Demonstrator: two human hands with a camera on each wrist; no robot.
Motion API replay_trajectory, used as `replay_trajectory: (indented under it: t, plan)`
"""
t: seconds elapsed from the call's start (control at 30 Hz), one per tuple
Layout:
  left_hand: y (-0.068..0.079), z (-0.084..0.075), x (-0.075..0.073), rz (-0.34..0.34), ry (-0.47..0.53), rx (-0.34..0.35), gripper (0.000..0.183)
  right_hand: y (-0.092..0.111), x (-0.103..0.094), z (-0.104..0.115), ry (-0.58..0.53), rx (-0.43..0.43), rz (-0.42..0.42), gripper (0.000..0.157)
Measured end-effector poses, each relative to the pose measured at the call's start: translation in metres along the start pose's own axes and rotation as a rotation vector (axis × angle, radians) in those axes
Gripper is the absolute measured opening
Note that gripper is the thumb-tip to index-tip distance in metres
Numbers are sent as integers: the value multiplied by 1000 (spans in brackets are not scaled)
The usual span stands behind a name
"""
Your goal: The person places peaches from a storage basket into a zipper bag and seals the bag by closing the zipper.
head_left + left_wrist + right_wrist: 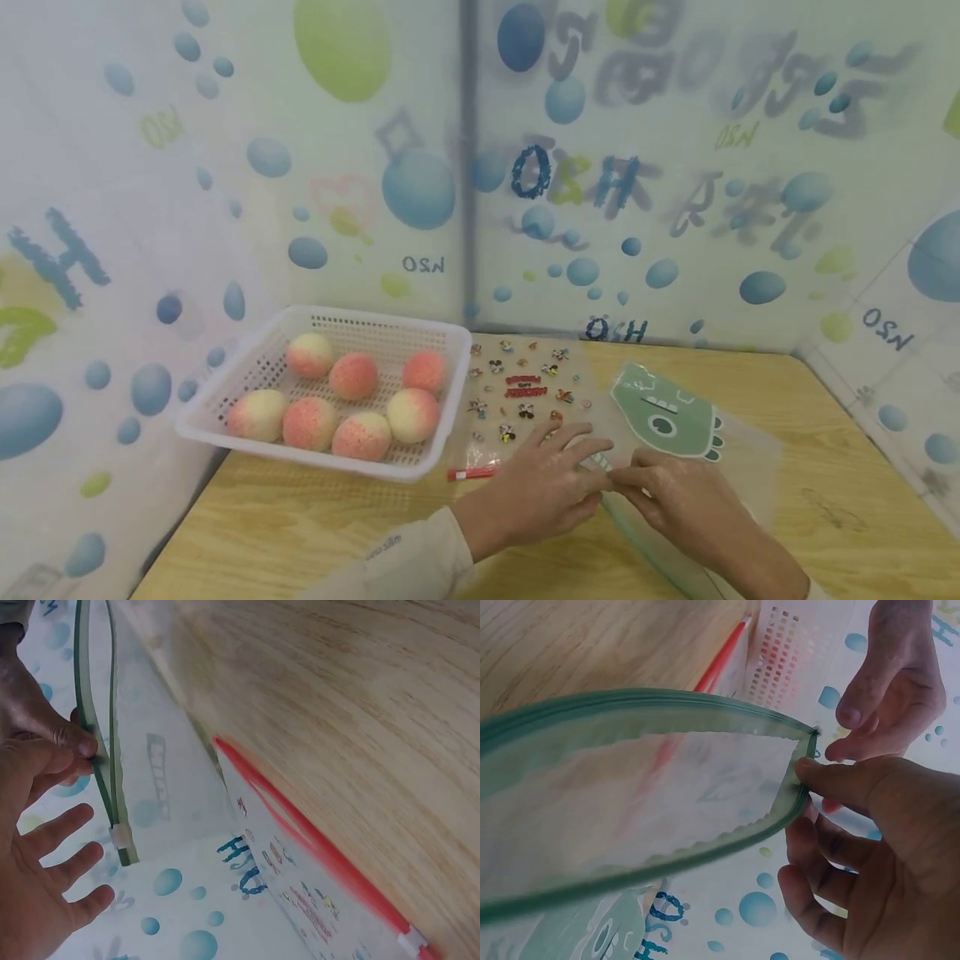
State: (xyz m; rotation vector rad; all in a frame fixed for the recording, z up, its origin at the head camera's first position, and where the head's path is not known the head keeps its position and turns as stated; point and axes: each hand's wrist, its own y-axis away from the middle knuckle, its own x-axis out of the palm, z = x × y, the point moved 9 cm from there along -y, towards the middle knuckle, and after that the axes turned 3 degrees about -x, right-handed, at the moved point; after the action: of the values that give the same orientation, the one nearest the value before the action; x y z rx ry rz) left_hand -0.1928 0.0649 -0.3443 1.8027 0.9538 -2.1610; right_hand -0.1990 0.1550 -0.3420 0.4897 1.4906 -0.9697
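A clear zip bag with a green monster print (667,417) and a green zip edge (652,697) lies at the right on the table. My right hand (682,500) pinches the end of this edge between thumb and fingers, and the bag's mouth gapes in the right wrist view. Close beside it, my left hand (536,487) has its fingers spread and holds nothing that I can see. A white slider (120,836) sits on the green zip. Partly under the left hand lies a second clear zip bag (525,358) with small cartoon prints and a red zip (471,473).
To the left stands a white plastic basket (442,450) with several pink and cream peach-like balls (354,377) in it. The wooden table (847,500) meets walls covered in a bubble-print sheet (420,187) at the back and sides.
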Motion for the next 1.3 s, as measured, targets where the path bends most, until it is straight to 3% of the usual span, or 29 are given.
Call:
replay_trajectory:
  t: [0.27, 0.4, 0.8, 1.03, 1.3]
  plan:
    - [-5, -1, 3, 6, -20, 23, 27, -1, -7, 8, -52, -41, -52, 8]
    - [-5, 0, 2, -2, -12, 13, 27, -2, -9, 9, -56, -15, -56, 6]
    - [-3, 4, 9, 8, 19, -25, 26, 1, -15, 16, -40, -34, -169, 14]
    - [0, 6, 14, 19, 69, -36, 35, 6, -21, 18, -47, -50, -224, 17]
    - [-2, 6, 15, -7, 76, -44, 41, 21, -20, 19, -24, -33, -260, 37]
